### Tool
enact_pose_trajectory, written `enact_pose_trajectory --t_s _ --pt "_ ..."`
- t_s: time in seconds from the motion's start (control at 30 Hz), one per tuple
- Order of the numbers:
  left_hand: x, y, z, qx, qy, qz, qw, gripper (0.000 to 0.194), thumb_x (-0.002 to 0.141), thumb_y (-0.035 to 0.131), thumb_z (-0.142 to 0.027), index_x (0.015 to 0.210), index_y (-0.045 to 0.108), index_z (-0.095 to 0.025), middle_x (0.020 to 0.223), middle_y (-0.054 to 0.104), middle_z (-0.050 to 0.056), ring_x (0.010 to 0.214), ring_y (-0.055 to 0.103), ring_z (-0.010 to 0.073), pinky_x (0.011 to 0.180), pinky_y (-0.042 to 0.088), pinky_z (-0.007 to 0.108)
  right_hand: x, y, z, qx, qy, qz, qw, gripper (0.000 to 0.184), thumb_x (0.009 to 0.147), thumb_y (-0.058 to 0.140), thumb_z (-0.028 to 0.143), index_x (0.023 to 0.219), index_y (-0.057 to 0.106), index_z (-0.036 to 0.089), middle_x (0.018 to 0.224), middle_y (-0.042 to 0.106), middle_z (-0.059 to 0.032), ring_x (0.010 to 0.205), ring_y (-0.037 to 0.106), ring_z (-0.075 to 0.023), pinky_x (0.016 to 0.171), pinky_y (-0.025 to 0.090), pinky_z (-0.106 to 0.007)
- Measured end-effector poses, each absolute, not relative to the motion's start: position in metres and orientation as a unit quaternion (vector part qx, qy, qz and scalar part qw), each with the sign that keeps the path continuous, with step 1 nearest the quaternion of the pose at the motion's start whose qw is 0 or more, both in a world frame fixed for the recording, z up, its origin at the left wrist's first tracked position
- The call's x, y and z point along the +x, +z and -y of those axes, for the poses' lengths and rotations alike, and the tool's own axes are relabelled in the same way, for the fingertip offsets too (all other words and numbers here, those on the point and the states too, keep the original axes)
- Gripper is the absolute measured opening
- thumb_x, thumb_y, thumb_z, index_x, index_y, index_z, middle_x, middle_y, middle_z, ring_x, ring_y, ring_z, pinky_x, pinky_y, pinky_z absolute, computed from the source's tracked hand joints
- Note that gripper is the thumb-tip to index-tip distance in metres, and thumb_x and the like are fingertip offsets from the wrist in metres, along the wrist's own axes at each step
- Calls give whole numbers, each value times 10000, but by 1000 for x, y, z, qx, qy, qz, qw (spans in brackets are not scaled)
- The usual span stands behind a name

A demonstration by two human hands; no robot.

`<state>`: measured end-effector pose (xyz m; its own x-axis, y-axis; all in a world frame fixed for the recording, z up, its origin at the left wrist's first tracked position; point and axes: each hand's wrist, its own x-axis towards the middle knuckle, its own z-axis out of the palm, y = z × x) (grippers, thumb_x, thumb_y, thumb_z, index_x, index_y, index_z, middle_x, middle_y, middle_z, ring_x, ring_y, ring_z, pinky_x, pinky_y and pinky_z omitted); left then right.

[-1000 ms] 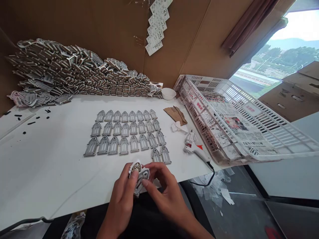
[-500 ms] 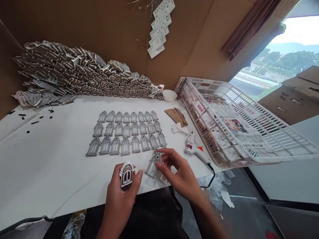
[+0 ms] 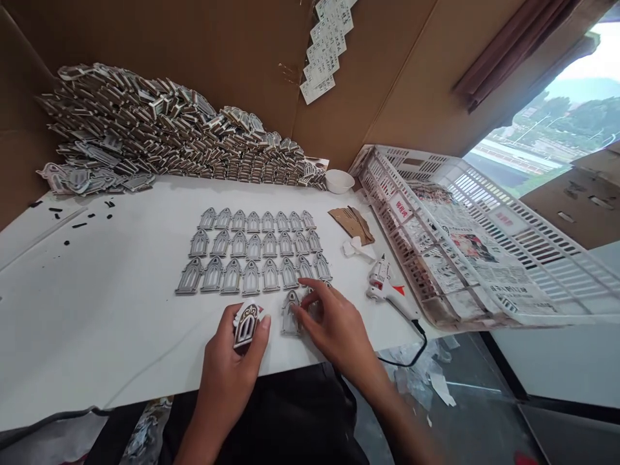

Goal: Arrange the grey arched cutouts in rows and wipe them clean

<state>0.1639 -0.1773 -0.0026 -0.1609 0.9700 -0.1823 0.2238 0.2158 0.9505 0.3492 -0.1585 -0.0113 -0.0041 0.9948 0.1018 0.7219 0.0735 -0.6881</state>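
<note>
My left hand (image 3: 231,361) is closed round a small stack of arched window-shaped pieces (image 3: 247,325), the top one dark with a gold pattern. My right hand (image 3: 329,323) rests on the white table (image 3: 97,323), fingertips pinching a grey arched piece (image 3: 290,313) and setting it flat at the left end of a short fourth row. Beyond it lie three neat rows of the same grey arched pieces (image 3: 256,252).
A big heap of stacked arched pieces (image 3: 145,135) runs along the cardboard back wall. A white glue gun (image 3: 385,290) with a black cord lies right of my hand. A white plastic crate (image 3: 475,239) lined with newspaper sits at the right, a small white bowl (image 3: 339,181) behind.
My hands parted: the right took a grey piece off the stack in my left hand and carried it forward onto the table beside the fourth-row pieces. The left hand kept the stack.
</note>
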Motion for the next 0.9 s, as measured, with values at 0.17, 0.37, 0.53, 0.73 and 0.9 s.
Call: enact_pose_trajectory --t_s 0.17,0.37,0.53,0.73,0.9 --pt "160 -10 176 451 439 -621 467 458 900 692 -639 1063 614 -219 729 625 -7 633 595 162 541 464 227 335 -22 160 -674 85 685 262 335 973 753 257 1299 675 264 959 819 -3 962 686 -267 681 482 -326" --pt "160 -9 177 449 429 -617 484 462 928 660 -666 1103 620 -241 744 584 -20 623 559 144 490 427 214 327 -29 165 -661 -14 709 246 93 1000 708 259 1082 750 275 928 790 -32 917 646 -264 655 446 -330" --pt "161 -7 178 423 436 -601 519 482 932 656 -682 1140 625 -249 796 579 -14 623 559 135 469 429 218 329 -29 162 -658 -38 704 263 253 964 709 208 1211 720 261 1030 748 -46 983 632 -264 718 491 -345" --pt "161 -7 177 421 448 -583 531 502 971 597 -660 1213 635 -222 838 583 9 654 548 140 465 456 221 334 -26 161 -670 -33 696 255 287 962 683 211 1245 704 248 1057 734 -54 1002 634 -264 720 506 -347" --pt "157 -10 175 418 465 -552 552 545 1018 513 -631 1298 639 -182 954 636 54 660 556 137 477 497 237 339 -16 162 -674 5 695 249 276 1002 651 253 1275 690 232 1093 737 -76 1032 645 -276 760 525 -362"
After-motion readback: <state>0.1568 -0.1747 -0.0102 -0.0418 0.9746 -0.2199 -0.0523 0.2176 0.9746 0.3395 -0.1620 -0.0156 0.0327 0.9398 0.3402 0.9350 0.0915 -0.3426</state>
